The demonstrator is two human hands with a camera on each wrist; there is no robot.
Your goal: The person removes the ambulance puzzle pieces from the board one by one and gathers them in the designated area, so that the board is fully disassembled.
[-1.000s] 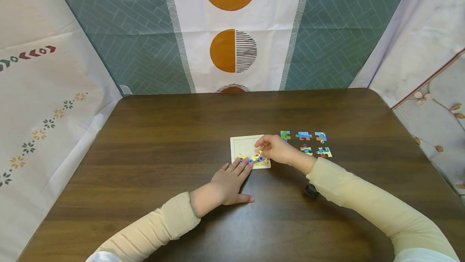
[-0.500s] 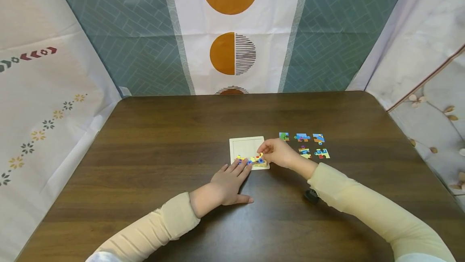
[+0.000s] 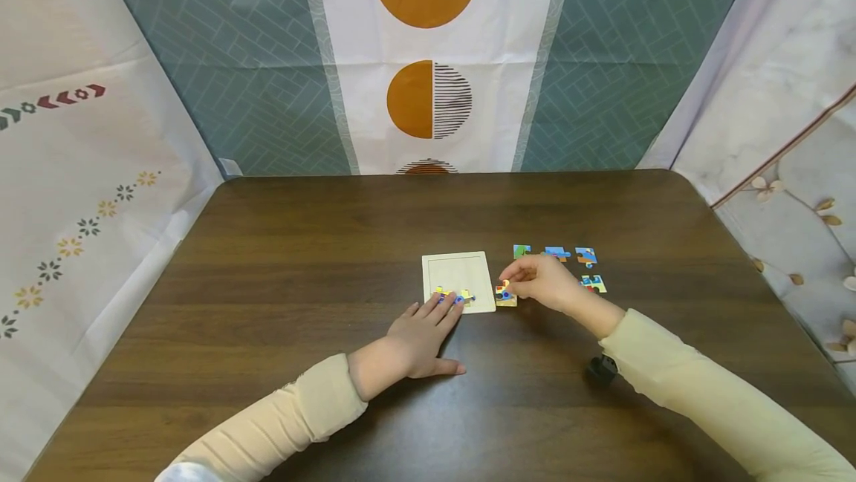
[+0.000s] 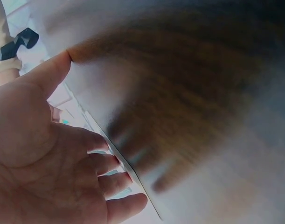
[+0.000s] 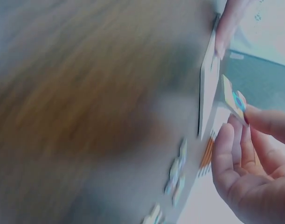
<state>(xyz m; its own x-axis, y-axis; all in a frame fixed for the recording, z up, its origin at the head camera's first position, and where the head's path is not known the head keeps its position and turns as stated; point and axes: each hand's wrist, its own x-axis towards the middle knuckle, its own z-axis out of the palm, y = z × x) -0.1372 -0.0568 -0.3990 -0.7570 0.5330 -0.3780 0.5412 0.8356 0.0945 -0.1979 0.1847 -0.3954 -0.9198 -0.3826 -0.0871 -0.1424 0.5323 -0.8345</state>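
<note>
In the head view a cream square puzzle tray [image 3: 458,268] lies mid-table, with colourful jigsaw pieces [image 3: 466,297] along its near side. My left hand [image 3: 421,341] rests on the tray's near edge, fingers spread and covering part of those pieces. The left wrist view shows this hand [image 4: 44,154] with its fingertips along the tray's rim. Just right of the tray, my right hand [image 3: 548,285] pinches a yellow and blue jigsaw piece [image 3: 506,298]. In the right wrist view that piece [image 5: 232,99] is tilted between thumb and fingers, beside the tray [image 5: 209,88].
Right of the tray, loose jigsaw pieces lie on the brown table [image 3: 301,259]: a green one [image 3: 521,251], a blue one [image 3: 556,252], and others [image 3: 585,255] further right. The right hand hides part of this group. A patterned cloth [image 3: 267,96] hangs behind the table.
My right hand has drawn back to the right, out from over the tray, with the jigsaw piece in its fingers. The left hand has stayed on the tray.
</note>
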